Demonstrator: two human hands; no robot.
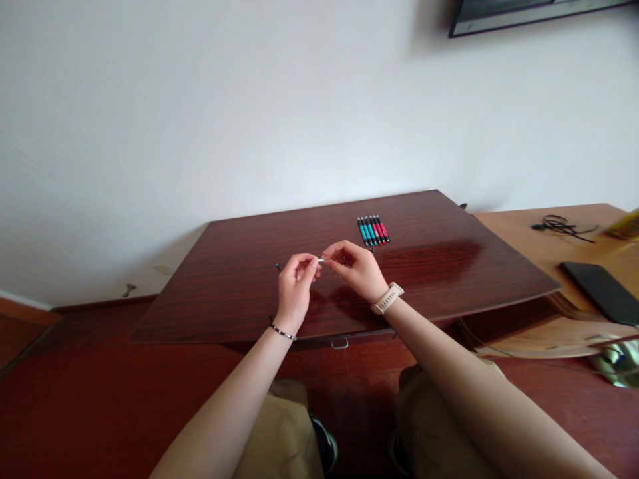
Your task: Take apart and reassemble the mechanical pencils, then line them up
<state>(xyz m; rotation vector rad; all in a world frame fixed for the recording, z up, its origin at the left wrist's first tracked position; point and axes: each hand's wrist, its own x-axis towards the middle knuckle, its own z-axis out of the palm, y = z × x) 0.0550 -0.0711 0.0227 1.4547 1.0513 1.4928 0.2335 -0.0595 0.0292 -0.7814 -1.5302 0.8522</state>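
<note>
My left hand (295,285) and my right hand (353,267) meet above the dark red-brown table (239,293), fingertips pinched together on a small white piece (320,261) between them. What the piece is, I cannot tell. A tiny dark part (277,267) lies on the table just left of my left hand. Behind my right hand lies a row of several pens (373,230) with teal and red barrels, side by side. My left wrist has a thin bracelet, my right wrist a pale watch.
A lighter wooden desk (529,233) adjoins on the right, with a black flat device (602,291) and a black cable (562,225) on it. A white wall stands behind. The table has a drawer handle (340,344) at its front edge; my knees are below.
</note>
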